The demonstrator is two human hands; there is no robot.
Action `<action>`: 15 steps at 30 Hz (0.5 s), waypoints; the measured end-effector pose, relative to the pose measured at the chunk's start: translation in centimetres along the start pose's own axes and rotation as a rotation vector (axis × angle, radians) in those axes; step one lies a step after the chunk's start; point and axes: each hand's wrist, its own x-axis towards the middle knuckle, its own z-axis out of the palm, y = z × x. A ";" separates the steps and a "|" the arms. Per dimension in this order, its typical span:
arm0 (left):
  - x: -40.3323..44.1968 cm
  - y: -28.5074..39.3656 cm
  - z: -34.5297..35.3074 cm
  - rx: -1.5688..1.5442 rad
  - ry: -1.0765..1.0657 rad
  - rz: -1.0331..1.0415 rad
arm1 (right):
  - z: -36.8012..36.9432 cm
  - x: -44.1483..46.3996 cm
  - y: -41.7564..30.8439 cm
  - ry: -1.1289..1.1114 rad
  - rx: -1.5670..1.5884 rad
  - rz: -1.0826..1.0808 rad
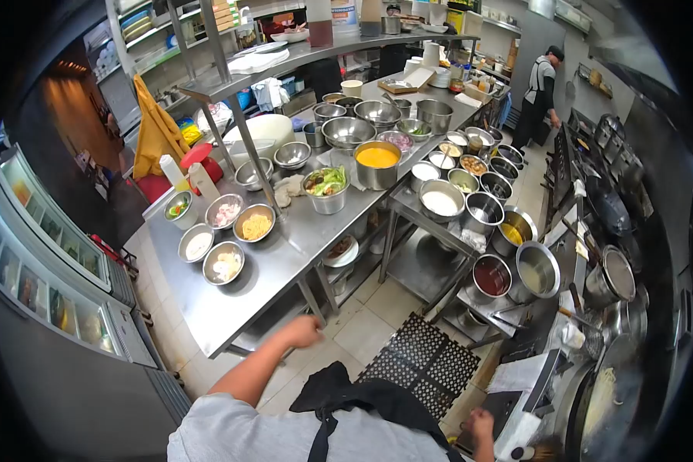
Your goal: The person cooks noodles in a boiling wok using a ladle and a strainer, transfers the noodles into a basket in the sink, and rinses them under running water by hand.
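Note:
My left hand [300,332] is out over the tiled floor, near the front edge of the steel table [277,266]. Its fingers are curled closed, and I see nothing in them. Low on the right, my right hand [480,425] hangs beside the stove-side counter, its fingers curled in and no object visible in it. Closest to the left hand on the table are a bowl of pale slices [224,263], a bowl of yellow shreds [255,223], a bowl of white food [196,242] and a bowl of pink pieces [224,211].
A pot of orange liquid [377,156] and a salad container [326,189] stand farther along the table. A pot of red sauce [492,277] sits on a low shelf. A perforated black mat [420,362] covers the floor. Another person [539,96] stands at the back right.

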 end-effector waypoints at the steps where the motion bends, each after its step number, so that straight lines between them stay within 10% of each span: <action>1: 1.5 -2.0 -2.6 -0.044 0.140 -0.060 | 0.6 1.6 -4.2 -0.016 0.050 -0.001; 6: 9.4 -10.8 -17.1 -0.126 0.849 -0.254 | 2.3 3.1 -11.8 0.156 0.132 0.009; 11: 26.3 -24.6 -27.6 0.110 1.136 -0.100 | 5.4 -4.8 2.6 0.235 -0.170 0.463; 13: 32.9 -33.6 -31.2 0.497 0.839 -0.101 | 10.5 -12.4 4.3 0.001 -0.589 0.733; 14: 35.1 -35.8 -33.3 0.518 0.584 -0.172 | 11.8 -12.3 12.3 -0.641 -0.859 0.721; 15: 37.2 -35.4 -34.1 0.559 0.438 -0.213 | 14.7 -16.5 11.4 -0.704 -0.849 0.668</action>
